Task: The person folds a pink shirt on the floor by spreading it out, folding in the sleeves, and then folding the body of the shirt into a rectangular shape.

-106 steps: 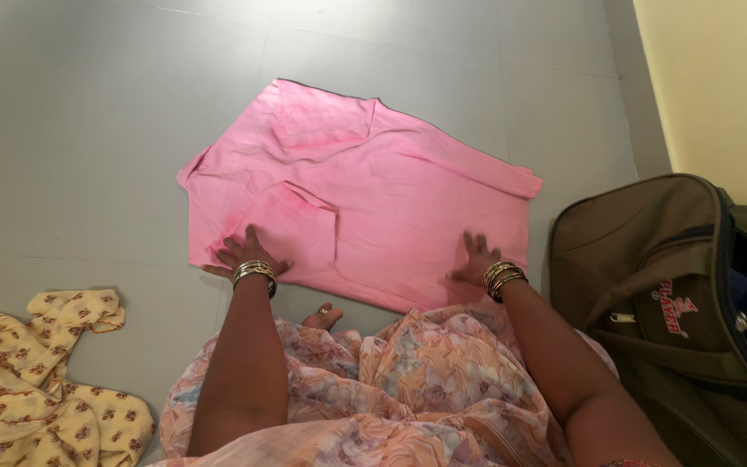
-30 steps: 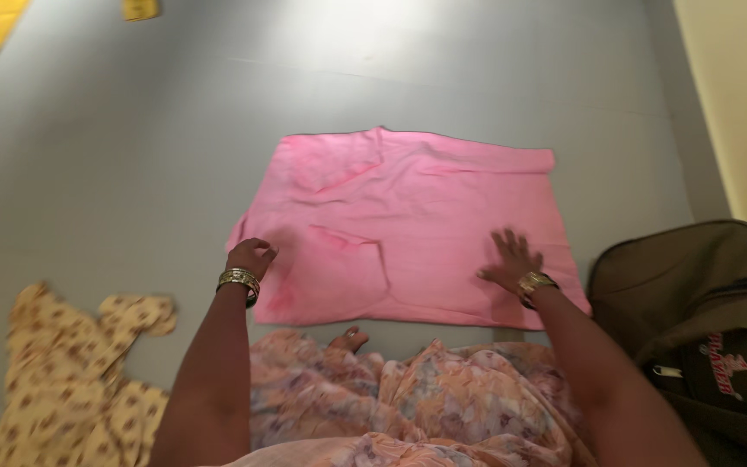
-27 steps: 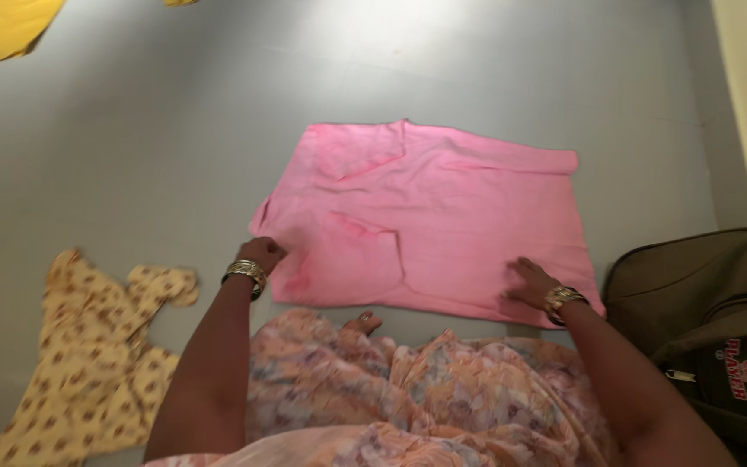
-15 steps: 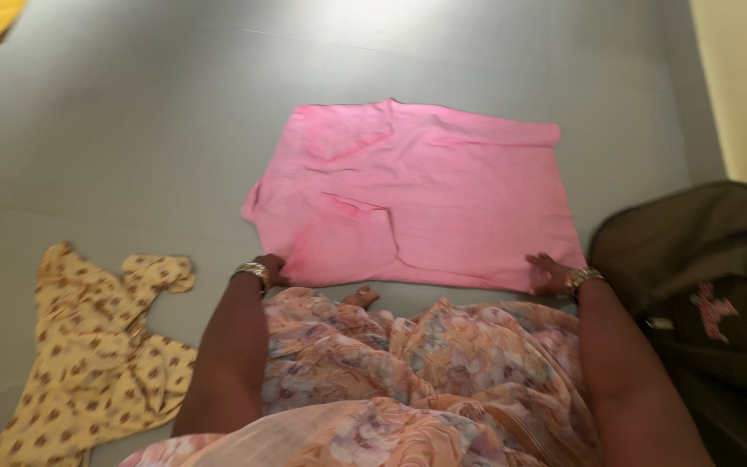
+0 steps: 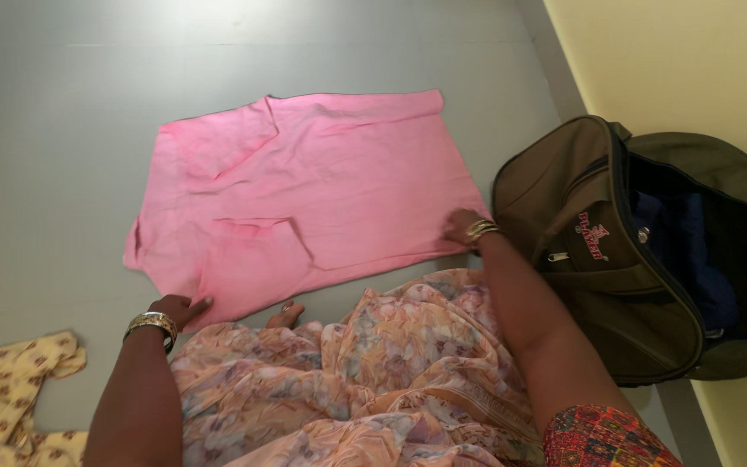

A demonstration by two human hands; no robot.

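A pink folded garment [image 5: 304, 190] lies flat on the grey floor [image 5: 62, 138] in front of me. My left hand [image 5: 180, 309], with bangles at the wrist, pinches the garment's near left corner. At the near right corner my right hand [image 5: 462, 227] grips the cloth, close beside an olive-brown travel bag [image 5: 590, 251]. My lap is covered by peach floral fabric [image 5: 365, 372], and a toe shows at the garment's near edge.
The travel bag stands open at the right with dark blue cloth [image 5: 693, 251] inside, against a cream wall [image 5: 693, 60]. A yellow printed garment [image 5: 10, 389] lies crumpled at the lower left on the floor.
Both hands slid from lying flat on the pink garment to gripping its two near corners. The view swung, so the garment sits further left and the open bag shows more.
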